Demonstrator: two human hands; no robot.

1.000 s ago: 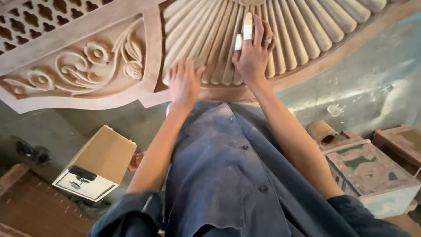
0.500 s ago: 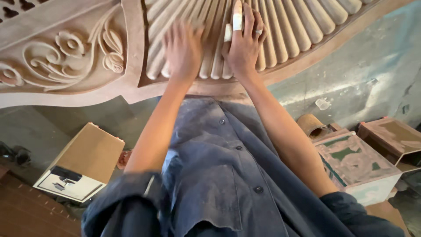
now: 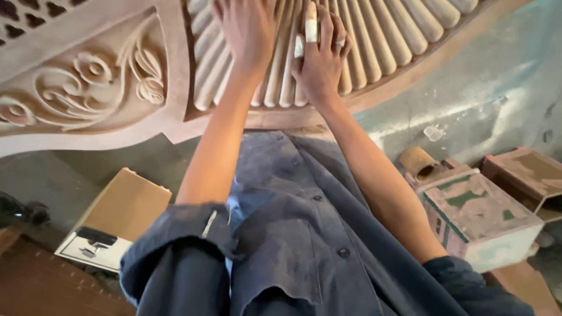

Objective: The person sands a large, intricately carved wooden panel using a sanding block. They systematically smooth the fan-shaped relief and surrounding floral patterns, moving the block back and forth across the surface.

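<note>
Below the carved wooden panel (image 3: 117, 88), nearest to the camera, the blue work shirt (image 3: 293, 234) fills the lower middle, and both bare forearms rise from it toward the panel. Lower left of the panel a cardboard box (image 3: 117, 216) lies on the floor; lower right of it stands a dusty box (image 3: 480, 216) with a small roll (image 3: 418, 161) just beside.

On the panel, the left hand (image 3: 249, 29) lies flat and released on the fluted fan (image 3: 374, 35), fingers spread, grasping nothing. The right hand (image 3: 322, 55) rests just beside it, also loose and open, two fingers wrapped in white tape (image 3: 311, 22). The flutes run long and narrow, spreading away from the hands like rays. Left of the fan, the panel carries a floral scroll relief (image 3: 93, 82).
</note>
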